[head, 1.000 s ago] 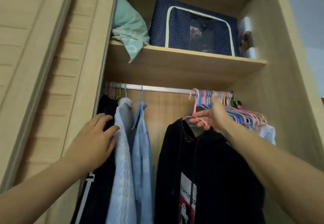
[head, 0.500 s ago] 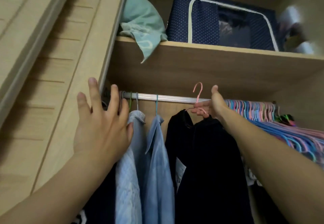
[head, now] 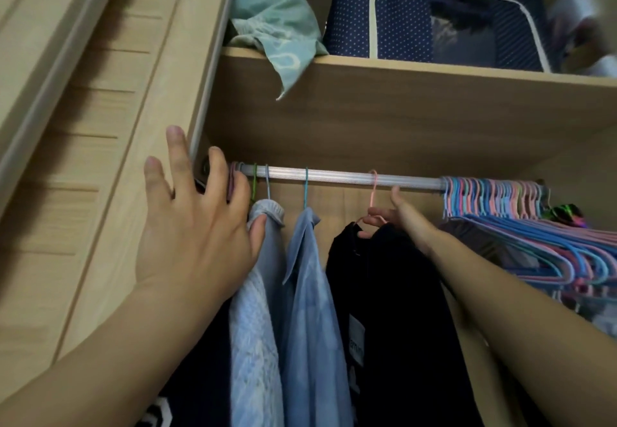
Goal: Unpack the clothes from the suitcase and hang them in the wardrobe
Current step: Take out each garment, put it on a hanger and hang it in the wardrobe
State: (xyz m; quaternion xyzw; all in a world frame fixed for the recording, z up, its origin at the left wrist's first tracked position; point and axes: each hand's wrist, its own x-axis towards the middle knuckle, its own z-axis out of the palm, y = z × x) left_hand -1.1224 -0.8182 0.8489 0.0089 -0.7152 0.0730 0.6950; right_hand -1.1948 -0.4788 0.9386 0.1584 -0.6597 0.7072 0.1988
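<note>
Black fabric: the black hooded top (head: 394, 293) hangs below my right hand (head: 390, 218); I judge it soft, fairly heavy, best taken at the hanger neck.
Hook: its thin pink wire hanger (head: 373, 189) sits over the silver metal rail (head: 344, 178), just above that hand.
Right hand: fingers curled round the hanger.
Left hand (head: 197, 229): spread flat against the pale blue knitted garment (head: 257, 309).
Count: two blue garments between my hands, one black top; spare hangers bunched beyond my right hand, too many to count.
</note>
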